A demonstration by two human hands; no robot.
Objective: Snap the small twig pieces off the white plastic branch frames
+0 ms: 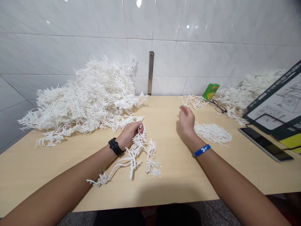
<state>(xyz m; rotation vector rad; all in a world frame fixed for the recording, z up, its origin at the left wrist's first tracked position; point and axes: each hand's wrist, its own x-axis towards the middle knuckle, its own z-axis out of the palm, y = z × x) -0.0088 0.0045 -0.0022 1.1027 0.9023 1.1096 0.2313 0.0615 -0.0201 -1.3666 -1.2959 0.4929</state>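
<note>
My left hand (131,133), with a black watch on the wrist, is closed with its fingertips pinched on a white branched plastic sprue (139,146). Thin forked strands of it hang down and trail over the table in front of the wrist. To the right, my right hand (187,121) is raised above the table, apart from the sprue, with a blue wristband below it. Its fingertips are blurred and partly turned away, so I cannot see whether they hold anything. Just beside it lies a flat heap of small loose white pieces (213,133).
A large tangled pile of white sprues (94,91) fills the back left. At the back right are a few scattered strands (192,101), a green box (211,91), glasses (218,106) and another white pile (249,89). A phone (265,143) lies before a printed carton (282,100).
</note>
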